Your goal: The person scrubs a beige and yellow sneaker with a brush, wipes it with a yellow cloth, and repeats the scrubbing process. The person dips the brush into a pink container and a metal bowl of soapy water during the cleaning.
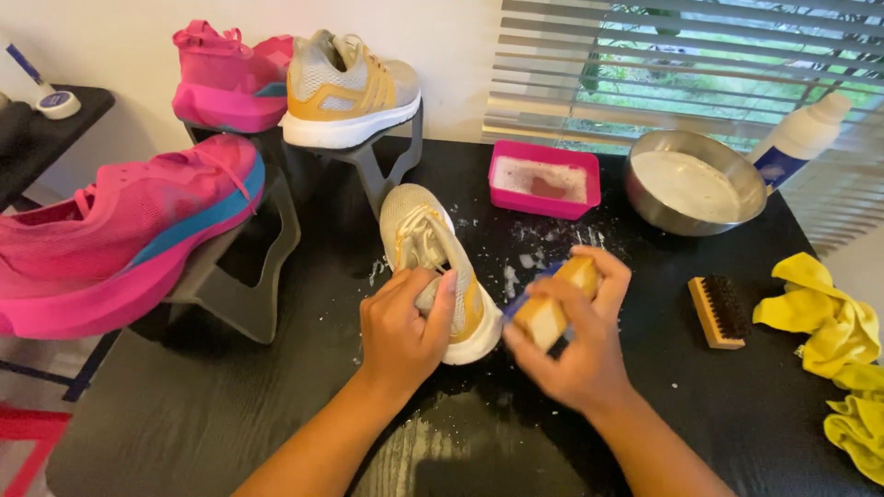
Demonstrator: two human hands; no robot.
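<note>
Grey-and-yellow mesh trainer with a white sole [433, 262] lies near the middle of the black wooden table [230, 414], toe pointing towards twelve o'clock, heel towards five. The left hand [403, 327] is wrapped around its heel end, fingers curled over the collar, thumb on the near side. At three o'clock from the shoe, just beside the heel, the right hand [575, 336] is closed on a wooden scrubbing brush with a blue trim [552, 304] — whether the brush touches the shoe cannot be told. Soapy flecks and a wet patch lie on the table around both hands.

At one o'clock from the trainer sits a pink rectangular plastic tub of sudsy water [544, 179], and further towards two o'clock a round steel bowl of foamy water [695, 181] with a white squeeze bottle [799, 136] behind it. At three o'clock, well apart, rest a small dark-bristled wooden brush [719, 311] and a crumpled yellow cloth [833, 340]. At eleven o'clock a matching grey-and-yellow trainer [348, 90] sits on a grey stand [378, 161]; pink trainers [120, 230] occupy stands at nine and ten o'clock.
</note>
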